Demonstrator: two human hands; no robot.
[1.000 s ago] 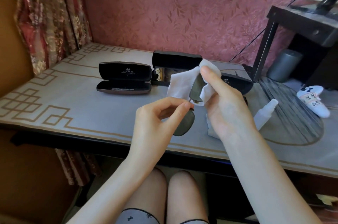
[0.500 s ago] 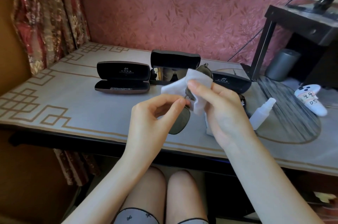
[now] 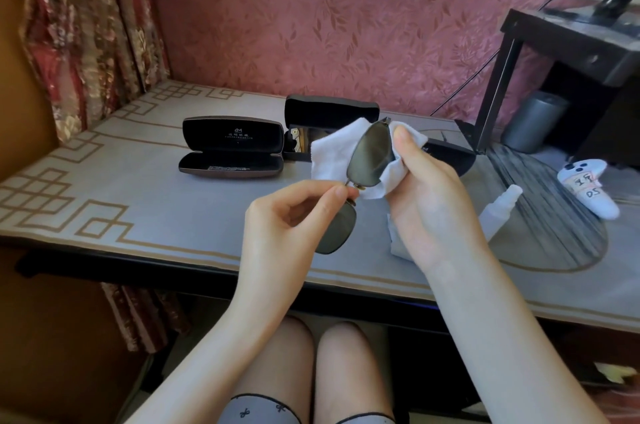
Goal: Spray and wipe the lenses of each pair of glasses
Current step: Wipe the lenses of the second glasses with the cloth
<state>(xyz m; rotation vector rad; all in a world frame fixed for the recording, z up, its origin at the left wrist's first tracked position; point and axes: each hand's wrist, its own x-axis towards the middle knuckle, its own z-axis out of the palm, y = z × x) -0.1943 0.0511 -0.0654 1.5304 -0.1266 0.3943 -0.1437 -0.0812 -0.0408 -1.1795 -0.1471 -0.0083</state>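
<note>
Sunglasses (image 3: pixel 370 157) with dark lenses hang in the air over the near part of the table (image 3: pixel 104 188), one lens above the other. The left hand (image 3: pixel 287 226) pinches the sunglasses at the bridge between thumb and forefinger. The right hand (image 3: pixel 429 202) grasps a white cloth (image 3: pixel 329 157) wrapped behind the upper lens, with the thumb on the cloth at the lens's right rim. A spray bottle (image 3: pixel 498 212) lies just right of that hand. Behind, an open case (image 3: pixel 232 146) sits beside a second open case (image 3: pixel 330 110).
</note>
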